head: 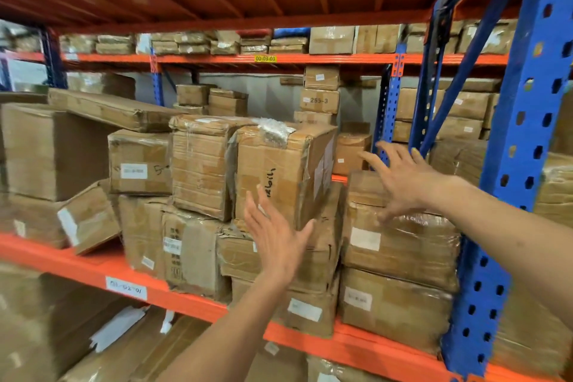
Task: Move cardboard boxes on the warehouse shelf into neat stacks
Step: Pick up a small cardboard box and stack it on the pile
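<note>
Two empty, spread hands, left hand (276, 236) and right hand (400, 183), are best set flat on opposite sides of the scrawled box (279, 174) before it is squared up.

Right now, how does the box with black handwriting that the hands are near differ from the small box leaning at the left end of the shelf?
The handwritten box sits high on a stack; the leaning box rests on the shelf beam. The handwritten box stands roughly square, the leaning box tilts. The handwritten box looks bigger, with torn plastic on top. Both are taped brown cardboard.
</note>
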Demonstrator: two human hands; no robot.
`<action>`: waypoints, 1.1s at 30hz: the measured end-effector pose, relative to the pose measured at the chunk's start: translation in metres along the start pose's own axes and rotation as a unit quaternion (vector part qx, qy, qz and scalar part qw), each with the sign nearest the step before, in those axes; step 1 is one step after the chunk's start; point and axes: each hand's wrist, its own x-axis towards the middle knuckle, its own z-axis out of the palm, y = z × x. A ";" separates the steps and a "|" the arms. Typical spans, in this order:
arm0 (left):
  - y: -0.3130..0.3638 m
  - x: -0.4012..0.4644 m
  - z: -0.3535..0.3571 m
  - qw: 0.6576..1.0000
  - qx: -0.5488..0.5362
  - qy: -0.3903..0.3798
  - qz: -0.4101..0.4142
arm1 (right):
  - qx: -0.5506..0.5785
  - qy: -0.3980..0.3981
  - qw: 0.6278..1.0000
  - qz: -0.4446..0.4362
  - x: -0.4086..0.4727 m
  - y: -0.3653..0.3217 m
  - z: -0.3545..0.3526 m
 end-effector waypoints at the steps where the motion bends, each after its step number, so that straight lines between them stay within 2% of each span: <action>1: -0.006 0.010 -0.007 0.999 -0.009 -0.005 -0.038 | -0.003 0.034 0.999 -0.036 0.011 -0.013 -0.017; 5: -0.032 0.041 -0.017 0.989 -0.030 -0.109 -0.096 | -0.137 0.128 0.966 -0.179 0.047 -0.086 -0.066; 7: -0.042 0.045 -0.016 0.981 -0.041 -0.152 -0.110 | -0.240 0.134 0.935 -0.224 0.062 -0.125 -0.076; 9: -0.045 0.048 -0.010 0.977 -0.034 -0.175 -0.120 | -0.308 0.118 0.914 -0.237 0.077 -0.157 -0.081; 13: -0.034 0.049 0.005 0.968 -0.022 -0.187 -0.166 | -0.421 0.062 0.882 -0.203 0.103 -0.196 -0.084; 18: -0.038 0.045 0.017 0.985 -0.029 -0.105 -0.133 | -0.437 0.021 0.875 -0.206 0.116 -0.190 -0.083; 24: -0.048 0.053 0.016 0.989 -0.036 -0.121 -0.073 | -0.443 0.014 0.871 -0.214 0.116 -0.177 -0.090; 30: -0.039 0.066 0.006 0.991 -0.005 -0.130 -0.016 | -0.488 0.024 0.856 -0.168 0.110 -0.160 -0.092; 33: -0.026 0.072 0.005 0.993 0.005 -0.117 0.007 | -0.477 0.045 0.856 -0.194 0.107 -0.142 -0.104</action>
